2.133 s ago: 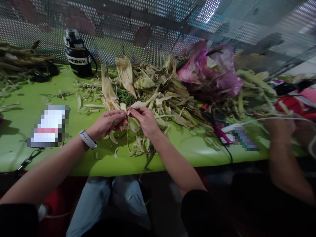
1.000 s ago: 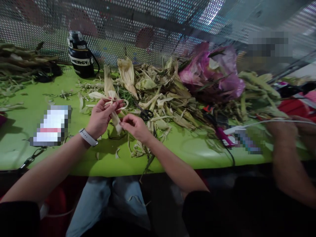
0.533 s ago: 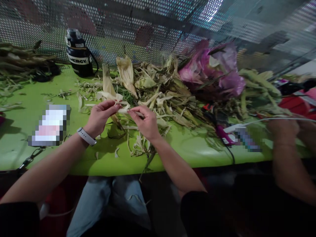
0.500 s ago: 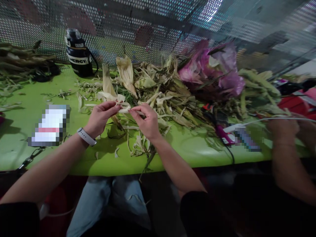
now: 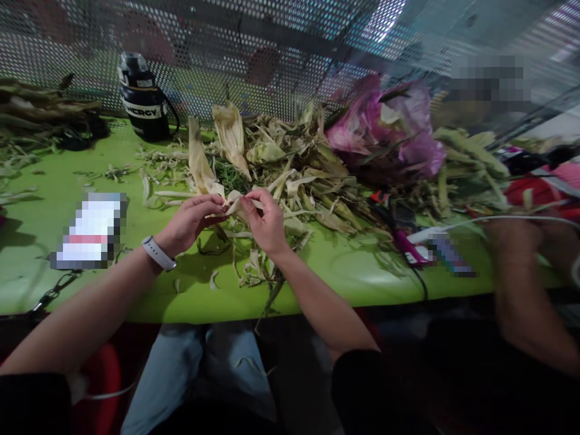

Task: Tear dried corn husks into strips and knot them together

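A pale corn husk strip (image 5: 234,199) is pinched between my two hands above the green table. My left hand (image 5: 194,219) grips its left end with fingers closed, a white band on that wrist. On the other end, the thumb and forefinger of my right hand (image 5: 266,221) press together. Right behind my hands stand a folded corn husk (image 5: 198,158) and an opened corn husk (image 5: 230,136). Loose husk scraps (image 5: 254,266) lie below and in front of my right hand. The fingers hide part of the strip.
A dark jug (image 5: 147,109) stands at the back left, and a phone (image 5: 93,229) lies left of my arm. Husks (image 5: 326,187) pile up beside a pink plastic bag (image 5: 385,127). At right, a co-worker's arm (image 5: 516,260) rests near a second phone (image 5: 451,254). The green table (image 5: 194,305) ends close to my lap.
My right hand has shifted slightly left, and my left hand has turned and dropped a little. The husk strip looks more folded between the fingers. The co-worker's hand has moved slightly.
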`<act>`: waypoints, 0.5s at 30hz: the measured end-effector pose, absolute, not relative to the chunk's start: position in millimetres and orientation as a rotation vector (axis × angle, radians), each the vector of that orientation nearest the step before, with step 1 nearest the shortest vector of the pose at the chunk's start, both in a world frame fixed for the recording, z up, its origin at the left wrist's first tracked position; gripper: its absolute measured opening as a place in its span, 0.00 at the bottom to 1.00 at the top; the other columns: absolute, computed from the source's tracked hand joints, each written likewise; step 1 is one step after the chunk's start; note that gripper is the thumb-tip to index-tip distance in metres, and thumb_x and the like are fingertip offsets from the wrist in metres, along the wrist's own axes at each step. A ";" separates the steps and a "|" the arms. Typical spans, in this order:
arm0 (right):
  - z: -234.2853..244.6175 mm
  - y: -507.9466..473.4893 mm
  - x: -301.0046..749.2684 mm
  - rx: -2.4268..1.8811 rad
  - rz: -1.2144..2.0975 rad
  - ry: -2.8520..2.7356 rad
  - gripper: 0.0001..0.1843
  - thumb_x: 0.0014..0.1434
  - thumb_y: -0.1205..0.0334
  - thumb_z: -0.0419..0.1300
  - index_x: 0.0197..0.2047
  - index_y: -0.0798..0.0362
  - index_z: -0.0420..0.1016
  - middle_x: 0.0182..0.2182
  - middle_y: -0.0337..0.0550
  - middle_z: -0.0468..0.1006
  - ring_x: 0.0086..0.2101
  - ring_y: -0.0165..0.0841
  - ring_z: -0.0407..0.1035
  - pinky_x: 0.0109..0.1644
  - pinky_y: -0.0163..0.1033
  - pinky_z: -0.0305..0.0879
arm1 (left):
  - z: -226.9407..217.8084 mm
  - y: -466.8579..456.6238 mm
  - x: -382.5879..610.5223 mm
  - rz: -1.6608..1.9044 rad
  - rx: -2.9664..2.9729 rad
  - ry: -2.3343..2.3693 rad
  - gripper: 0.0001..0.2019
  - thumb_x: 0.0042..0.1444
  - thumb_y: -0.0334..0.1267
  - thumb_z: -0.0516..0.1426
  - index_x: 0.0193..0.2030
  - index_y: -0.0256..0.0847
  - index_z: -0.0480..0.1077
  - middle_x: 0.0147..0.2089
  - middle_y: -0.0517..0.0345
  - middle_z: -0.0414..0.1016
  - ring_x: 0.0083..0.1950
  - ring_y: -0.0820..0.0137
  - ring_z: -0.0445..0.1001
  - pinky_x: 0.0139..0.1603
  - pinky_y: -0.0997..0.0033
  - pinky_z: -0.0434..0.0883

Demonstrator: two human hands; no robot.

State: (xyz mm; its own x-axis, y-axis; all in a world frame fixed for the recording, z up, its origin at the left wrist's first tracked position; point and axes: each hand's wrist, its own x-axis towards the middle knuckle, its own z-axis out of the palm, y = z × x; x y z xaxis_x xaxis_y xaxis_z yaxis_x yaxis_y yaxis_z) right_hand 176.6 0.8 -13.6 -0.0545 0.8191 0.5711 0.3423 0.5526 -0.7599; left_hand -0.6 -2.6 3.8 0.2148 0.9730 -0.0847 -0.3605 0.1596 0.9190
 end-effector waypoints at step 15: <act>-17.0 2.6 177.0 -1.132 0.686 -1.603 0.42 0.54 0.44 0.66 0.65 0.49 0.55 0.27 0.35 0.72 0.25 0.30 0.65 0.30 0.37 0.64 | 7.0 -0.6 0.5 1.320 0.942 0.954 0.16 0.40 0.42 0.71 0.30 0.37 0.73 0.31 0.60 0.75 0.29 0.77 0.73 0.34 0.76 0.72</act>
State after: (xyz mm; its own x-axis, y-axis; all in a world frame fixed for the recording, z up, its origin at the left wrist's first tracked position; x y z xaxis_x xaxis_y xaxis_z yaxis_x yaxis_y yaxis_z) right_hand 177.0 2.6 -17.0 -0.0462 0.9124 0.4067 0.3357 0.3977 -0.8539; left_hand 0.5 -0.6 7.0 0.0212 0.9995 -0.0242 -0.3367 0.0299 0.9411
